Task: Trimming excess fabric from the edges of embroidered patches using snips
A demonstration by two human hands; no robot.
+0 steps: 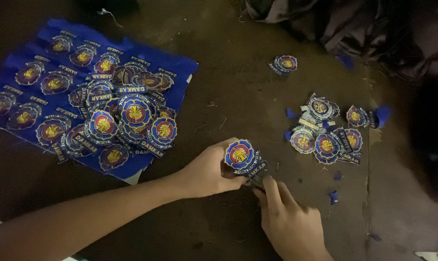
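Our left hand [207, 173] has its fingers curled shut around a small stack of round embroidered patches [240, 154], blue-rimmed with a red and yellow centre, thumb pressing the pile from the near side. Our right hand [289, 220] comes up from below, its fingers [271, 186] pressed together on the stack's lower edge, where a dark label strip [257, 169] sticks out (whether they pinch it or only touch, we cannot tell). To do this well, we judge we should square the edges and keep the thumb firm so nothing slides. Right of the fingers, loose cut patches [325, 137] and blue fabric scraps [333, 195] lie on the dark surface [228, 87]. Left of them, a blue cloth sheet [175, 67] carries rows of uncut patches, with a heap of cut ones [132, 116] on top.
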